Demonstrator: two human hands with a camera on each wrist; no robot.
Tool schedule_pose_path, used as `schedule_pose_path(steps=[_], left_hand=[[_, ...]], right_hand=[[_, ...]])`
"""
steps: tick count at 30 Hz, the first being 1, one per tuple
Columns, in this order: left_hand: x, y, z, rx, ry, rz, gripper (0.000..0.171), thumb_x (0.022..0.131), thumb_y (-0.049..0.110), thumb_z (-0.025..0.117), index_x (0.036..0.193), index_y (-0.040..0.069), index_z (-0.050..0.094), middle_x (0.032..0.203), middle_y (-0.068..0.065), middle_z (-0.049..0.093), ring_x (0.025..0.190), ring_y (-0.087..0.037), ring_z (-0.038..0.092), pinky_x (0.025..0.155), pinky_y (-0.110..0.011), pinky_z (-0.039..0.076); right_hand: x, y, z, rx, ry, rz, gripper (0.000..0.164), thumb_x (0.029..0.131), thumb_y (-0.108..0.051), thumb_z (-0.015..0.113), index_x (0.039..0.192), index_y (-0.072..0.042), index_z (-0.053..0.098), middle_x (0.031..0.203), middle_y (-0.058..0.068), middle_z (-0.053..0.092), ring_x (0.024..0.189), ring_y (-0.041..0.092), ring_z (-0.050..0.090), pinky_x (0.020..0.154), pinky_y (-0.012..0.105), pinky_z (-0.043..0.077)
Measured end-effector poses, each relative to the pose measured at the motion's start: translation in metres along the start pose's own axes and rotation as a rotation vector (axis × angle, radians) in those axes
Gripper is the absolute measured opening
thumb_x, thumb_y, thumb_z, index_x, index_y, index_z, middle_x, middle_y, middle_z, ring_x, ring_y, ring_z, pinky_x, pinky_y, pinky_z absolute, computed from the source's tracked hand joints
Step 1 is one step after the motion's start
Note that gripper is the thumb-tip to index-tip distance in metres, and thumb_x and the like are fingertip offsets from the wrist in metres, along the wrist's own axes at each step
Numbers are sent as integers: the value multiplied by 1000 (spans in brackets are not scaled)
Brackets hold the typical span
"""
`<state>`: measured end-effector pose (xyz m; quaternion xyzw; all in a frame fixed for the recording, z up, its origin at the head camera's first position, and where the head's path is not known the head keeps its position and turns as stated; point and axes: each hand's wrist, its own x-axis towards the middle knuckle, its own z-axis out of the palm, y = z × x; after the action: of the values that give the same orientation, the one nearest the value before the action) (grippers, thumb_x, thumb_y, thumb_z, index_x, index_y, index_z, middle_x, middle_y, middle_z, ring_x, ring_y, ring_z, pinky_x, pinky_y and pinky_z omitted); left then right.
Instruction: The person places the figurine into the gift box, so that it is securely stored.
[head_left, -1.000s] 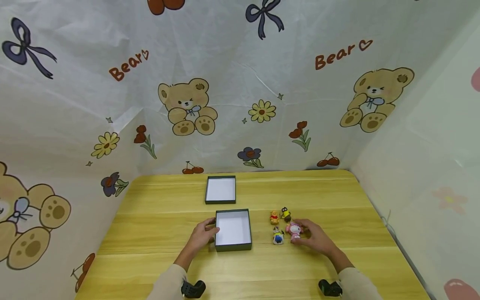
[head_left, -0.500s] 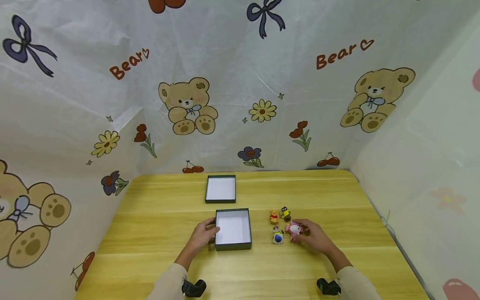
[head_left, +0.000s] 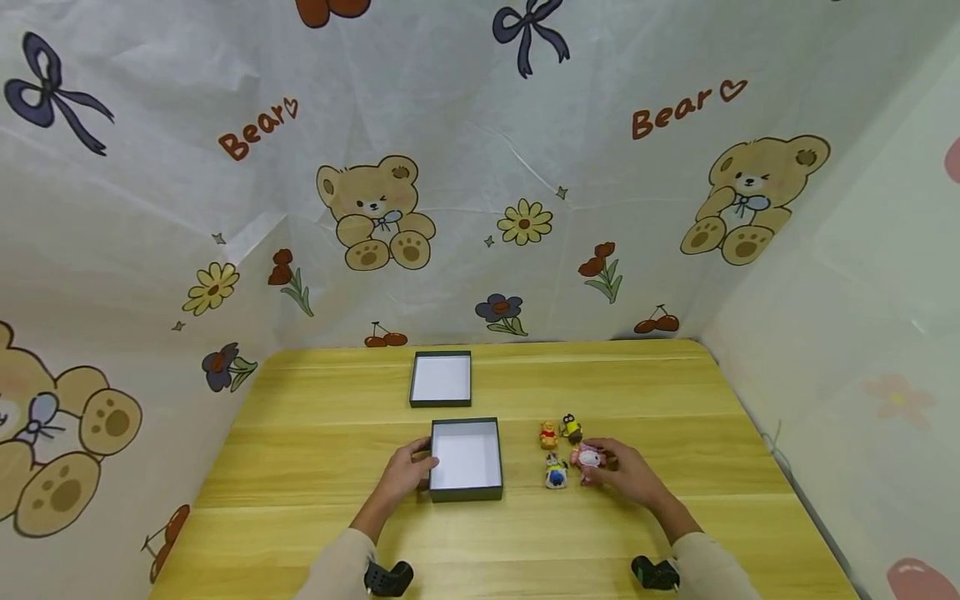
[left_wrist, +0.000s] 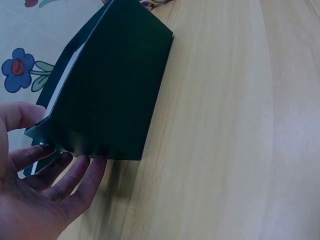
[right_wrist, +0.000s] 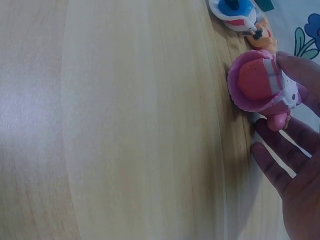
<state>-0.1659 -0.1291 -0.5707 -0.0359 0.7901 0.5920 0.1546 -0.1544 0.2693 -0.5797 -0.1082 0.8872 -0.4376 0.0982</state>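
Note:
My left hand [head_left: 401,477] grips the left side of an open dark-green box [head_left: 467,494] with a white inside. In the left wrist view the thumb lies over the rim and the fingertips touch the outer wall of the box [left_wrist: 110,85]. To the right, my right hand [head_left: 636,482] holds a pink figurine [head_left: 588,458] between thumb and fingers. The right wrist view has this figurine [right_wrist: 255,82] with its frilled pink underside facing the camera. Beside it stand a blue-and-white figurine [head_left: 556,475], a yellow bear figurine in red [head_left: 548,435] and a yellow-and-black figurine [head_left: 572,429].
A shallow lid [head_left: 442,379], dark-edged and white inside, lies behind the box. Everything sits on a wood-grain table [head_left: 337,383]. A bear-printed cloth [head_left: 465,167] hangs behind the table, and a pale wall [head_left: 840,358] runs along its right side.
The pink figurine tips very slightly in my right hand, and the right wrist shifts a little to the left. My left hand, the box and the other figurines stay in place.

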Motion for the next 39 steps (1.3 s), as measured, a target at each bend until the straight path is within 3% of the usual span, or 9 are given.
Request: schedule_pose_path(steps=[9,19,21,25,29,39], left_hand=[[0,-2,1,-17,-7,-11,53,94,9,57,138,-14,38,137,-31,45,119,-42,52,79,-41,55],[-2,-2,0,-13,-6,8,53,95,14,56,137,-15,40,133,-32,47,118,-41,53,79,-37,56],[-7,6,-1,-21,-14,-3,52,96,13,55,137,-16,39,134,-33,46,118,-43,52,81,-39,55],[-8,6,0,-39,-23,-17,52,97,12,53,138,-16,38,134,-33,46,119,-44,51,82,-40,55],[-2,-4,0,-52,-18,-17,52,96,13,55,138,-15,39,134,-32,47,118,-42,53,80,-39,55],[-3,-3,0,-19,-9,-1,51,97,15,54,137,-14,41,134,-31,48,116,-40,54,83,-41,54]], right_hand=[[2,3,0,16,6,11,50,90,-25,69,131,0,55,121,20,60,95,24,61,75,32,51],[2,4,0,13,45,1,39,91,-17,67,125,-1,60,117,17,62,97,26,61,77,35,52],[2,3,0,21,47,14,38,91,-17,67,124,-1,60,117,17,62,97,26,61,78,35,51],[3,2,0,29,49,31,37,90,-17,67,124,-1,60,116,16,63,97,25,61,78,35,51],[4,2,-1,27,50,35,38,90,-17,68,123,0,61,113,14,63,95,24,60,77,34,51],[3,-1,-2,26,67,64,35,89,-18,70,118,-1,63,107,11,65,91,20,60,73,30,50]])
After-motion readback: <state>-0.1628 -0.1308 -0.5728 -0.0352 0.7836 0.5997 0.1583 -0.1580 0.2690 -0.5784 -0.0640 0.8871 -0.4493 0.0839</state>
